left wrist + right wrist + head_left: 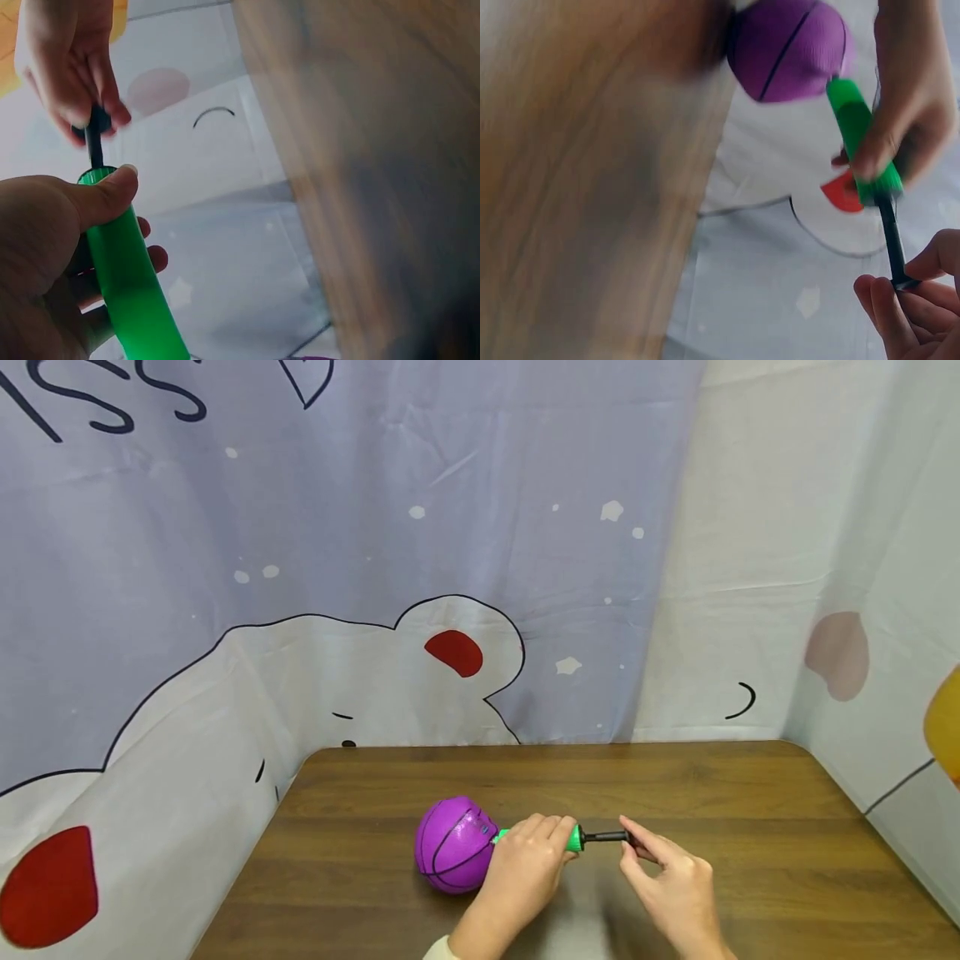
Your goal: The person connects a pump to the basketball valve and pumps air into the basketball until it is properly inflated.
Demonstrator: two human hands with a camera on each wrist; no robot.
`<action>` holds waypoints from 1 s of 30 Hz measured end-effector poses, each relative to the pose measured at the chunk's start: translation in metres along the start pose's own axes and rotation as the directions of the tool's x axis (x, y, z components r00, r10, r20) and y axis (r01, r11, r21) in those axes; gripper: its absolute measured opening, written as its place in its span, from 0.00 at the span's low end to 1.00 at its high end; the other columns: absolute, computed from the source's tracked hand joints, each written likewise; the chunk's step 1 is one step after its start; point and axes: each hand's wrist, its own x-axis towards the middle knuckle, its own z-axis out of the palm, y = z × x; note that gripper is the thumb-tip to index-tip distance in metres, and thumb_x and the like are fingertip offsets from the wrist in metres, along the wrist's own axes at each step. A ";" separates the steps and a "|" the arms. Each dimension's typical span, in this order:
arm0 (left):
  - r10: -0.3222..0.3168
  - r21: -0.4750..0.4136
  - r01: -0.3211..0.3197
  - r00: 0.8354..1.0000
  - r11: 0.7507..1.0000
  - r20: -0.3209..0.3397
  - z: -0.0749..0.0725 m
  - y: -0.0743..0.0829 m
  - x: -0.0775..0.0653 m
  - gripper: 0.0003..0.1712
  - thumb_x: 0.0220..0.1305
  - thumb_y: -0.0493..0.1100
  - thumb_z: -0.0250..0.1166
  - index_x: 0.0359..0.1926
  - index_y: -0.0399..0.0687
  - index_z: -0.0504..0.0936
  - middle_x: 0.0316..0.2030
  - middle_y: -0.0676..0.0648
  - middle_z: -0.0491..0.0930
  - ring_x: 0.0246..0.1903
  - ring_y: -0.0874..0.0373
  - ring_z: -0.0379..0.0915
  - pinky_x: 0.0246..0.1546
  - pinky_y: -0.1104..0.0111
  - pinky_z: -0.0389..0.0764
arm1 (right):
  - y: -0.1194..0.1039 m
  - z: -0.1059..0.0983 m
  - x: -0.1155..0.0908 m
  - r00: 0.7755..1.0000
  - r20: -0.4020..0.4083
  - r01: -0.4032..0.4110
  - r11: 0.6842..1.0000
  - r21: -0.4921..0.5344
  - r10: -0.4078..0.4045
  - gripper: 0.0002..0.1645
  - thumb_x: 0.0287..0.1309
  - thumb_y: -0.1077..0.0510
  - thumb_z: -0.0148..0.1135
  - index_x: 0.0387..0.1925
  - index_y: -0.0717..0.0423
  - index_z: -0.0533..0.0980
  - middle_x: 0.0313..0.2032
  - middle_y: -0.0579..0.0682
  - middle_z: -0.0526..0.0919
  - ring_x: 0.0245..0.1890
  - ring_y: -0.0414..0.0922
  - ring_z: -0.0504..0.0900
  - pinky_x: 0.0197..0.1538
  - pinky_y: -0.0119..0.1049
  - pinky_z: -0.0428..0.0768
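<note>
A purple ball [453, 847] with black seam lines sits on the wooden table, its skin dented near the top in the head view. The green hand pump [131, 277] meets the ball's side at its tip, seen in the right wrist view [851, 112]. My left hand [528, 868] grips the pump's green barrel, thumb along it. My right hand [671, 881] pinches the black handle at the end of the pump's rod [891, 236], which is partly drawn out of the barrel. The left hand hides much of the barrel in the head view.
The brown wooden table [360, 785] spans the lower part of the head view. Behind it hangs a printed cloth [585, 568] in lilac and white, with another white cloth side [900, 693] at the right.
</note>
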 end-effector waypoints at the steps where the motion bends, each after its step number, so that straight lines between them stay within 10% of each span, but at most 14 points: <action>1: -0.007 -0.003 0.007 1.000 1.000 -0.004 0.000 -0.002 0.000 0.25 0.47 0.54 0.78 0.43 0.50 0.82 0.34 0.57 0.84 0.32 0.64 0.78 0.36 0.73 0.81 | 0.002 -0.003 0.002 1.000 -0.005 -0.025 1.000 -0.002 0.025 0.24 0.38 0.74 0.72 0.41 0.56 0.88 0.30 0.51 0.90 0.26 0.29 0.85 0.15 0.15 0.64; 12: -0.034 -0.015 0.034 0.999 0.999 0.017 -0.002 -0.012 0.001 0.23 0.50 0.52 0.77 0.44 0.49 0.82 0.35 0.56 0.84 0.34 0.62 0.79 0.39 0.72 0.81 | 0.014 -0.030 0.010 0.972 -0.001 -0.233 0.971 -0.060 0.233 0.23 0.45 0.71 0.70 0.44 0.49 0.89 0.32 0.53 0.90 0.32 0.10 0.73 0.10 0.21 0.52; 30: 0.025 0.064 -0.026 0.999 0.998 0.030 0.003 0.014 0.002 0.25 0.46 0.56 0.79 0.41 0.48 0.85 0.35 0.56 0.86 0.32 0.63 0.80 0.36 0.73 0.83 | -0.004 0.008 -0.010 0.998 0.035 0.047 0.998 -0.045 -0.045 0.25 0.36 0.74 0.74 0.43 0.59 0.88 0.30 0.50 0.90 0.23 0.37 0.87 0.30 0.21 0.82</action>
